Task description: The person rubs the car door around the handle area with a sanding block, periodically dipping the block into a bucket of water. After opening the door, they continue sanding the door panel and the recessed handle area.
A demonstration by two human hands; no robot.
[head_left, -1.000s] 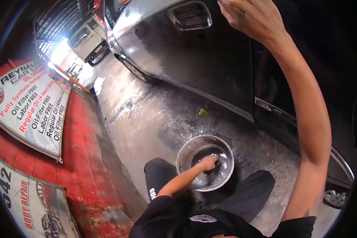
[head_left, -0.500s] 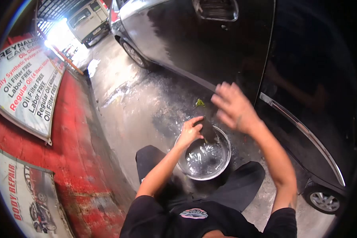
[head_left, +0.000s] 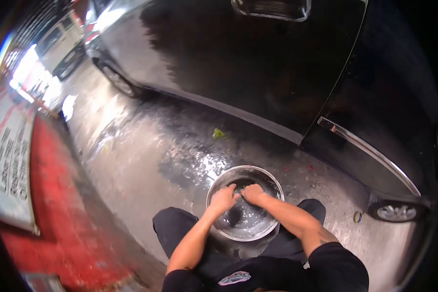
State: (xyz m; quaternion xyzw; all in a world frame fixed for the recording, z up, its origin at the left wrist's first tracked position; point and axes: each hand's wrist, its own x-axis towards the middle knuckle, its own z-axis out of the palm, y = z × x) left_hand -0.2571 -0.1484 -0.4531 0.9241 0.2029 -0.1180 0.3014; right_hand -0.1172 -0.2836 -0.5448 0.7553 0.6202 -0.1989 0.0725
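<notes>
A round metal basin (head_left: 283, 194) holding water stands on the floor between my knees. My left hand (head_left: 224, 198) is inside its rim with the fingers curled, just over the water. Close beside it, my right hand (head_left: 253, 193) is also closed, thumb side toward the left hand. Something dark seems to lie between and below the fingers, but it blends with the dark water and I cannot make out what it is. Ripples and bright glints show on the water below the hands.
A black car (head_left: 258, 73) stands along the far side, its door panel partly wet. A yellow-green crumpled scrap (head_left: 219, 133) lies on the wet concrete floor (head_left: 136, 165). To the left is a red wall (head_left: 58, 194) with a printed sign (head_left: 9, 165). Another vehicle (head_left: 58, 41) stands farther back.
Both hands have come down into the basin and together; the right hand was raised with fingers spread near the car. The left held a thin dark piece over the basin. The view has turned.
</notes>
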